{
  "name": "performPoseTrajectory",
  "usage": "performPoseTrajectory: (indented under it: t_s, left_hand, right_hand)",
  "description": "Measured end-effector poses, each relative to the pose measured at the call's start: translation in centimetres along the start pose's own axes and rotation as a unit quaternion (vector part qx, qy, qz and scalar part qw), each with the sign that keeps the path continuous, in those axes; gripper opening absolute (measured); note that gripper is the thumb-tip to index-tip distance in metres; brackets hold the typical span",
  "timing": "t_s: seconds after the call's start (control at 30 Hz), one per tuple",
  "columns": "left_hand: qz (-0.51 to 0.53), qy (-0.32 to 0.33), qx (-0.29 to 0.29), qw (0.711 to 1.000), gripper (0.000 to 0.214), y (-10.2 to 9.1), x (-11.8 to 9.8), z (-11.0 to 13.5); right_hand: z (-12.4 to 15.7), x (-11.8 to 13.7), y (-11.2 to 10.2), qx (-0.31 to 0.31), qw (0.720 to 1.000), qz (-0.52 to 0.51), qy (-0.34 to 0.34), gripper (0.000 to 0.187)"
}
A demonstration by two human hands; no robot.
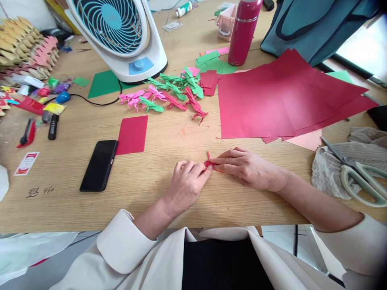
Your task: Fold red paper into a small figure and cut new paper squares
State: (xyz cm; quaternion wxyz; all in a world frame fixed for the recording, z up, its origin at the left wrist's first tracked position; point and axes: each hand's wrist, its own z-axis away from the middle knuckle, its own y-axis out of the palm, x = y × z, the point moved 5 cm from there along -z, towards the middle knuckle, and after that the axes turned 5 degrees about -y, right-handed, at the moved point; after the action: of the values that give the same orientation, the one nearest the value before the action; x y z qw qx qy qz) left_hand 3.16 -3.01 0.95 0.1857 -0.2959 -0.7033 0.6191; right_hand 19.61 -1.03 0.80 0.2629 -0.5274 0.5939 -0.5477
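Observation:
Between my two hands, low on the wooden table, is a small folded piece of red paper [208,163], mostly hidden by my fingers. My left hand [190,181] has its fingers curled and its thumb and fingertips pressed on the paper's left side. From the other side my right hand [246,166] pinches the paper's right part against the tabletop, its fingers together. A thin red strip of the paper sticks up past the fingertips. Beyond the hands lie folded red paper figures [196,102], with green paper figures [178,83] and pink paper figures [142,96] around them.
Large red sheets [272,100] cover the right, near a red bottle [244,30]. Scissors [356,171] rest on a crumpled cloth [325,171]. A phone [99,166] lies left beside a red paper rectangle [133,135]. A fan [121,36] stands at the back.

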Motion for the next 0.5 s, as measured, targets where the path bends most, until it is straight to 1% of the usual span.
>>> performPoseTrajectory:
  t_s: [0.13, 0.27, 0.37, 0.5]
  left_hand:
    - [-0.014, -0.015, 0.029, 0.999, 0.03, 0.1, 0.0, 0.4]
    - [-0.035, -0.024, 0.042, 0.998, 0.035, 0.1, 0.1, 0.6]
    - [-0.041, 0.0, 0.041, 0.998, 0.037, 0.1, 0.2, 0.8]
    - [-0.042, 0.033, 0.022, 0.998, 0.037, -0.1, 0.4, 1.2]
  right_hand:
    - [-0.1, 0.2, 0.0, -0.006, 1.0, -0.001, 0.008, 0.032]
    - [-0.1, 0.5, -0.1, -0.015, 1.0, 0.0, 0.018, 0.035]
    - [-0.1, 0.6, -0.1, -0.008, 1.0, 0.006, 0.013, 0.038]
    - [-0.2, 0.6, -0.1, -0.003, 1.0, 0.006, 0.011, 0.04]
